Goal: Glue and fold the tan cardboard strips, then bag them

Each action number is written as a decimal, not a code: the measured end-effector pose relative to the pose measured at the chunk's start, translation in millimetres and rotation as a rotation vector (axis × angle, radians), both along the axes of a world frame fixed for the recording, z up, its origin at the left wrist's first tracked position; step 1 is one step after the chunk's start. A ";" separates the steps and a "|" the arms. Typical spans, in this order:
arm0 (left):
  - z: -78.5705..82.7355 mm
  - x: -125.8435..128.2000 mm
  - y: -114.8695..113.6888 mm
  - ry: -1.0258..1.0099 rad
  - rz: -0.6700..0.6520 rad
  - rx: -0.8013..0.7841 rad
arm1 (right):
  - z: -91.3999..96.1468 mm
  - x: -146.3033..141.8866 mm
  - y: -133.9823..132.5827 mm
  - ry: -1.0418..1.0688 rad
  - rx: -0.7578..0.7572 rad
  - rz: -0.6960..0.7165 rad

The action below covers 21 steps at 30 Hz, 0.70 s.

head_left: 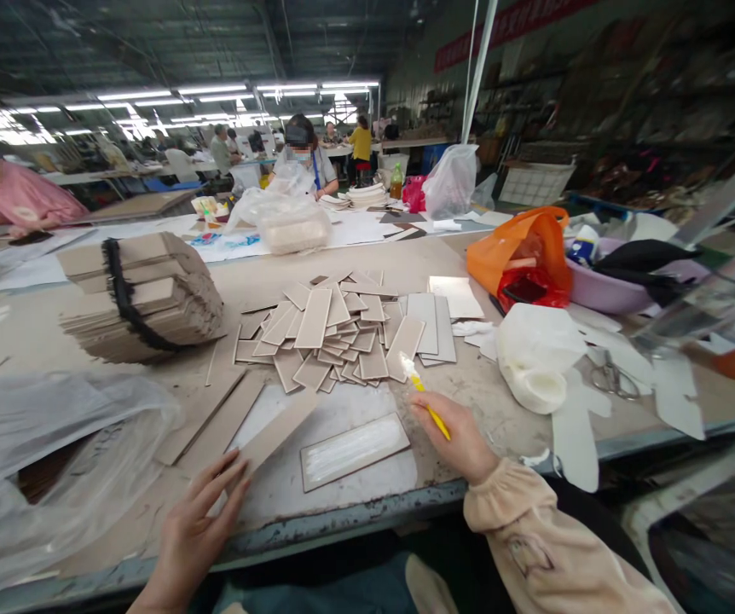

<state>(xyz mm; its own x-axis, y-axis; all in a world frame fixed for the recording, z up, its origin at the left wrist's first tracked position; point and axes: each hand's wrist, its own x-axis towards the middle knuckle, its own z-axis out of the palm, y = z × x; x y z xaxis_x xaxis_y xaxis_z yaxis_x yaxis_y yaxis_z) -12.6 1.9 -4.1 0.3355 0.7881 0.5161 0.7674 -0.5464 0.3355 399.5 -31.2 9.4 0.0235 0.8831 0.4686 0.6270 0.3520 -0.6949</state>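
My right hand (454, 431) is closed around a brush with a yellow handle (431, 408); white paste coats its tip. My left hand (205, 507) grips the near end of a long cardboard strip (283, 431), fingers on top, the strip slanting away over a white sheet (367, 488). Between my hands a cardboard piece (355, 450) lies flat, streaked with white paste. Beyond it is a loose heap of small cardboard rectangles (315, 320). More long strips (220, 426) lie left of the held one.
A strapped cardboard stack (150, 298) stands left, behind a plastic bag (60, 477). To the right are a white paste container (537, 358), scissors (616, 377), an orange bag (521, 247) and a purple basin (610, 286). The table's front edge (355, 516) runs close below. Other people work farther back.
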 end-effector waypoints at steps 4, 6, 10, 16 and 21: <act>25.2 30.1 -13.2 -0.061 -0.114 0.016 | 8.2 -10.4 -4.3 0.145 -0.034 -0.004; 30.9 47.7 -17.7 -0.070 -0.205 0.028 | 12.1 -17.8 -6.4 0.254 -0.079 0.028; 24.8 75.7 -21.0 -0.083 -0.356 -0.009 | 13.0 -28.7 -9.4 0.393 -0.121 0.091; 11.8 89.5 -16.7 -0.128 -0.424 -0.072 | 6.4 -27.4 -9.3 0.386 -0.147 0.041; 9.6 71.9 -13.9 -0.122 -0.256 -0.052 | 0.7 -21.1 -4.4 0.355 -0.151 -0.024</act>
